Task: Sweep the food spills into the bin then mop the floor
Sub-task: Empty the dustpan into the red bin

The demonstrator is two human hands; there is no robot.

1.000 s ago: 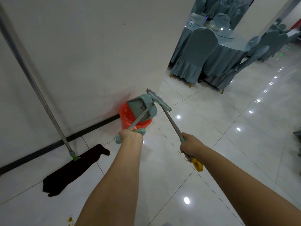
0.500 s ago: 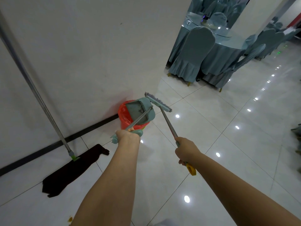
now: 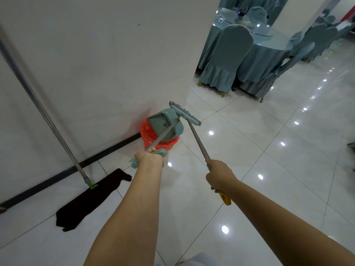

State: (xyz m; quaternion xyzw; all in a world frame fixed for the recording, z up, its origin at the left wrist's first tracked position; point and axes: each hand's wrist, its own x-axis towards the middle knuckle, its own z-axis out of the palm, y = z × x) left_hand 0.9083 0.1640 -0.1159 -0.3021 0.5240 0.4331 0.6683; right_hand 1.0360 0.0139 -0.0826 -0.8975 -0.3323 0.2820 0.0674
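Head view: left hand [image 3: 148, 157] gripping teal dustpan [image 3: 166, 124] handle, pan tipped over red bin [image 3: 153, 134] against wall, right hand [image 3: 221, 175] clasping broom [image 3: 185, 113] shaft, brush head raised beside pan, dark flat mop [image 3: 90, 198] lying on tiled floor [image 3: 249, 150].

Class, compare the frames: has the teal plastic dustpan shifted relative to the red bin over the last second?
No. The teal plastic dustpan stays tipped over the red bin, gripped by the left hand.

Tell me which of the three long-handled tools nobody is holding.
The mop: it leans on the wall, its dark cloth on the floor. The left hand grips the dustpan handle; the right hand grips the broom.
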